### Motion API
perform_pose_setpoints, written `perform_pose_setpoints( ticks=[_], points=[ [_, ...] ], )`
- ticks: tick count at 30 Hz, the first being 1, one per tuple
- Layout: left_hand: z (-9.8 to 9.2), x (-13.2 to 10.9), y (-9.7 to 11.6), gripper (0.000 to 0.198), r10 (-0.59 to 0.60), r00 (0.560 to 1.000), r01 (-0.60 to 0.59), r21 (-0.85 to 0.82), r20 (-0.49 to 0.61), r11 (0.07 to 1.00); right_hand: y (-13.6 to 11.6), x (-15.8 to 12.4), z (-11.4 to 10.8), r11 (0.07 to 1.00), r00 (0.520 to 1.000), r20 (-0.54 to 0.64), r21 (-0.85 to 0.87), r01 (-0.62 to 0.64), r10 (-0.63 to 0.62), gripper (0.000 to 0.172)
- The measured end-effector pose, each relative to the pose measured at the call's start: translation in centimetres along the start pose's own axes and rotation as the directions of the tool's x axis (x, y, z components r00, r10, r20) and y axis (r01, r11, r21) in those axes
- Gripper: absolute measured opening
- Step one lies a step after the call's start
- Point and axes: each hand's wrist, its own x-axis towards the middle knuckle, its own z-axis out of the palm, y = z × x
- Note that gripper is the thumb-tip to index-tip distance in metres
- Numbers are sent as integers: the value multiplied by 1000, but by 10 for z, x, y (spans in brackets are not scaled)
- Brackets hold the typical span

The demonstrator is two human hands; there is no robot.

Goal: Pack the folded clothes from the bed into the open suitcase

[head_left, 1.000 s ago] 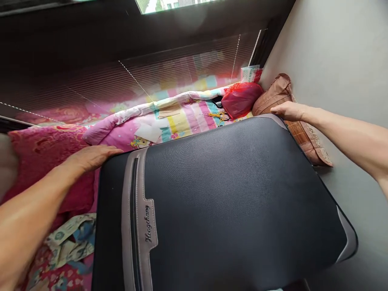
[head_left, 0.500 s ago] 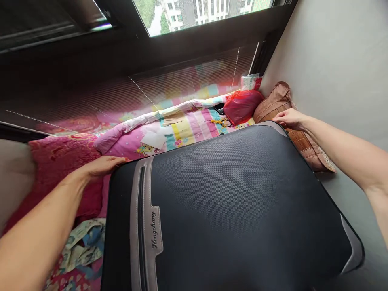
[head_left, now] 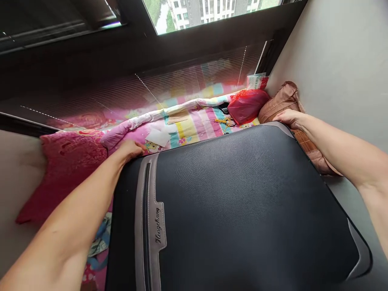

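A large black suitcase [head_left: 230,194] with grey trim and a zipped strip lettered "Hongchang" lies in front of me, its broad face up. My left hand [head_left: 131,149] is closed at its far edge near the left corner, beside the grey strip; its fingertips are partly hidden behind the rim. At the far right corner, my right hand [head_left: 287,117] grips the edge by the grey corner patch, with its fingers curled over. The suitcase hides much of the bedding under and behind it.
Behind the suitcase lies a striped, patterned quilt [head_left: 200,123] with a white paper [head_left: 158,138] on it. A pink pillow [head_left: 72,161] is at left. A red plastic bag [head_left: 248,106] and a rolled brown mat [head_left: 280,101] stand by the right wall, under the window [head_left: 209,14].
My left hand has slid right along the far edge, towards the grey strip. The right hand stays at its corner. The whole view has shifted slightly.
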Motion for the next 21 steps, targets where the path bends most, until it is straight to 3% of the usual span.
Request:
perform_pose_setpoints(
  ticks=[2, 6, 10, 12, 14, 17, 21],
  points=[
    [7, 0, 13, 29, -14, 999, 12, 73, 35, 997, -3, -2, 3, 1000, 1000, -10, -19, 14, -14, 18],
    [16, -2, 30, 31, 147, 987, -160, 298, 67, 941, -4, 2, 4, 992, 999, -15, -116, 50, -52, 19],
    [9, -8, 17, 42, 274, 951, -307, 314, 144, 899, -3, 6, 1, 984, 999, 12, -172, 35, -33, 26],
    [5, -14, 0, 49, 319, 942, -337, 285, 108, 897, -3, 8, 0, 983, 999, 21, -183, 27, -24, 25],
    [5, -24, -19, 53, 276, 961, -270, 316, 26, 909, -6, 10, 1, 978, 999, 24, -203, 38, -34, 20],
    [14, -39, -38, 61, 97, 990, -53, 372, -101, 927, -18, 15, 10, 963, 995, 39, -251, 99, -92, 11],
    [28, -54, -38, 62, 19, 982, 54, 373, -190, 926, -44, 19, 38, 914, 982, 118, -365, 180, -146, 15]
  ],
)
